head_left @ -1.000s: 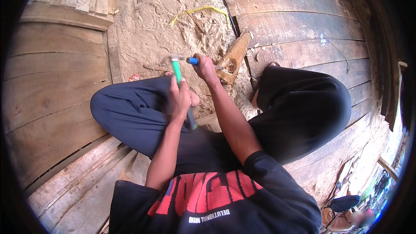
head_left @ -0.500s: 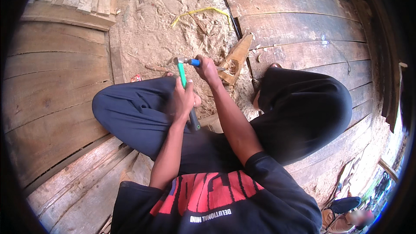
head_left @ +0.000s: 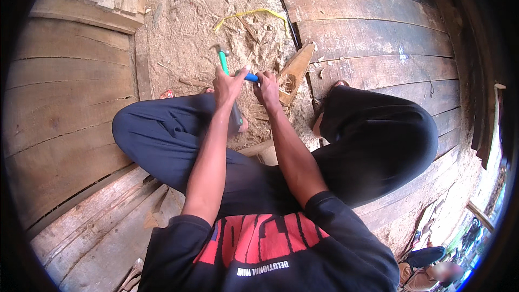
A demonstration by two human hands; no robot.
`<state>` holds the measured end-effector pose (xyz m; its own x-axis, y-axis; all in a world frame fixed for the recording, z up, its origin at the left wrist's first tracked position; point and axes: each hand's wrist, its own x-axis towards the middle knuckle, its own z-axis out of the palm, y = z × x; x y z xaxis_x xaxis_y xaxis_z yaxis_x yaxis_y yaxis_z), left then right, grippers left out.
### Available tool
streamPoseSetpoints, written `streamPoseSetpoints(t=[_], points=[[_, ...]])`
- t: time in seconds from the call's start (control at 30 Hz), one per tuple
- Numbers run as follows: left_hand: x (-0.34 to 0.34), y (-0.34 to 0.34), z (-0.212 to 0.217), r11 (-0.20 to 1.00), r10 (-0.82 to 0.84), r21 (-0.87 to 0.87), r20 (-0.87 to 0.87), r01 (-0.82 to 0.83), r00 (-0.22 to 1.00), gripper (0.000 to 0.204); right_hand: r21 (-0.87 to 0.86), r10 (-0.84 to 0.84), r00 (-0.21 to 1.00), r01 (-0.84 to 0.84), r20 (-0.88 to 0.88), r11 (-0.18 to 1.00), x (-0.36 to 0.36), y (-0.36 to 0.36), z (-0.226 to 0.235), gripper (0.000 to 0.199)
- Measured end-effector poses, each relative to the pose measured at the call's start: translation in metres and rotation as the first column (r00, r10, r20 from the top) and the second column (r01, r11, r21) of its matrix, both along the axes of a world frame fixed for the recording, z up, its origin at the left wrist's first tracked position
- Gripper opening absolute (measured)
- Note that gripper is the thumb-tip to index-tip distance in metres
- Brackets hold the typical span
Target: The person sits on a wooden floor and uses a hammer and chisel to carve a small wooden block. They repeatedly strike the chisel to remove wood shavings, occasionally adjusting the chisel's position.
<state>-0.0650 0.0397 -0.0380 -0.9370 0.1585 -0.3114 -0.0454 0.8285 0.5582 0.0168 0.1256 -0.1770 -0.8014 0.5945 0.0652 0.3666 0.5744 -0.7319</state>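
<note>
My left hand (head_left: 228,85) is closed round a hammer (head_left: 224,64) with a green shaft and dark grip; its metal head points away from me, above sawdust. My right hand (head_left: 267,92) grips a chisel by its blue handle (head_left: 252,77). The handle's end sticks out toward my left hand, whose thumb is at or very near it. My right hand covers most of the blade. Just right of that hand lies a tapered wooden piece (head_left: 300,66) with a rough hollow cut into its near end.
Sawdust (head_left: 178,27) and shavings cover the ground between my legs and beyond. A yellow strip (head_left: 254,12) lies there. Plank surfaces (head_left: 373,32) flank me right and left (head_left: 70,86). Another person (head_left: 427,270) sits at the lower right.
The hammer head has come off the chisel handle's end and moved away from me. My left hand has moved forward beside that end; my right hand has shifted slightly nearer and right.
</note>
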Motion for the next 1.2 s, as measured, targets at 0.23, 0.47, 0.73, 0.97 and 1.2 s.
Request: streamPoseSetpoints(t=[0.23, 0.47, 0.73, 0.97, 1.2], points=[[-0.003, -0.013, -0.075, 0.986, 0.066, 0.139, 0.185, -0.093, 0.980, 0.058, -0.053, -0.504, 0.790, 0.554, 0.350, 0.831, 0.020, 0.027, 0.031, 0.056], [-0.009, -0.011, -0.081, 0.982, 0.085, 0.152, 0.179, -0.113, 0.980, 0.052, -0.301, -0.484, 0.733, 0.654, 0.478, 0.694, 0.072, 0.034, -0.053, 0.058], [-0.001, -0.027, -0.121, 0.875, 0.236, 0.274, 0.477, -0.398, 0.847, 0.052, -0.606, -0.448, 0.743, 0.667, 0.497, 0.434, 0.107, 0.060, -0.137, 0.053], [-0.006, -0.015, -0.098, 0.964, 0.222, 0.111, 0.173, -0.243, 0.959, 0.055, -0.520, -0.419, 0.729, 0.682, 0.541, 0.514, 0.089, 0.050, -0.084, 0.055], [-0.004, -0.004, -0.047, 0.996, 0.063, 0.061, 0.073, -0.068, 0.995, 0.055, -0.152, -0.465, 0.651, 0.663, 0.599, 0.733, 0.080, 0.047, -0.048, 0.052]])
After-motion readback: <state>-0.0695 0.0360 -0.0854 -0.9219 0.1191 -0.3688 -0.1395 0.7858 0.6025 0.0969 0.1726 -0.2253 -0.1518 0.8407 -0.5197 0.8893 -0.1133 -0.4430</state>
